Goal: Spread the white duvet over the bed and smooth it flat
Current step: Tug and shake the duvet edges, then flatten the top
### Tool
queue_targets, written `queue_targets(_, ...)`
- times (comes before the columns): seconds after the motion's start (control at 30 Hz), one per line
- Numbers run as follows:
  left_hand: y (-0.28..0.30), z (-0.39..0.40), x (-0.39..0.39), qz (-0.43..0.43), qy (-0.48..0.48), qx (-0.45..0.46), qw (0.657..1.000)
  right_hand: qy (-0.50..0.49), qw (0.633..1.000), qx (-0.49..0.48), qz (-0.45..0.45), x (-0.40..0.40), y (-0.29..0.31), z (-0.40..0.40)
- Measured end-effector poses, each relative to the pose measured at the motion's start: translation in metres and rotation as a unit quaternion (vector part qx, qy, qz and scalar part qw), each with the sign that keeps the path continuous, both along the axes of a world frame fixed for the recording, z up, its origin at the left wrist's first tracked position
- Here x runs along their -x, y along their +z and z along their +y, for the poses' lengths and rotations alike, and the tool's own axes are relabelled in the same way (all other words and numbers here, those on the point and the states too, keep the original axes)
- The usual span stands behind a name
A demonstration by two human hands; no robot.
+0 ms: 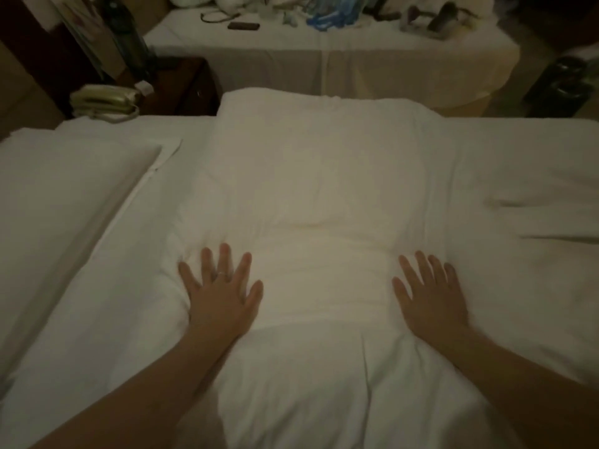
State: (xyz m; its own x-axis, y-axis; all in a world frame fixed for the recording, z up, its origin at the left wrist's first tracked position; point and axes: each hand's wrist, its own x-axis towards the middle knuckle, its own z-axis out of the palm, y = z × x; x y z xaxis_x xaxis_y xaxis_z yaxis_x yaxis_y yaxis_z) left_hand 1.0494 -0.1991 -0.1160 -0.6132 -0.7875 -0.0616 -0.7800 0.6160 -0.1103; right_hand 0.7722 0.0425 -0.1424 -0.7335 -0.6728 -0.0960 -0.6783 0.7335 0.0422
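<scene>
The white duvet (311, 176) lies across the middle of the bed (518, 147) as a thick folded band running from the near edge to the far edge. My left hand (220, 290) presses flat on its left side with fingers spread; a ring shows on one finger. My right hand (432, 293) lies flat on the duvet's right side, fingers straight and spread. Both palms face down and hold nothing. To the right the bedding shows loose creases.
A white pillow (64, 196) lies at the left end of the bed. Beyond it a telephone (103, 100) sits on a dark nightstand (181, 89). A second bed (324, 56) at the back carries a phone, bags and other clutter. A dark object (564, 89) stands at far right.
</scene>
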Motion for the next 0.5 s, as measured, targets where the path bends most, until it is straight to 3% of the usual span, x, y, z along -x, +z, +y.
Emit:
queue_targets(0.27,-0.009,-0.01,-0.034,0.024,0.061,-0.097,0.993,-0.033,0.999,0.005,0.012,-0.003,-0.003,0.045)
queue_targets(0.4,0.006,-0.01,-0.036,-0.031,0.084,-0.12,0.989,-0.066,0.997,-0.047,-0.012,-0.013,0.017,0.061)
queue_targets(0.47,0.033,0.015,-0.031,-0.013,0.052,-0.101,0.993,-0.062,0.998,-0.006,-0.029,-0.055,0.046,0.043)
queue_targets(0.5,0.046,0.036,-0.028,0.034,0.015,-0.094,0.995,-0.041,0.998,0.048,0.005,-0.087,0.059,0.027)
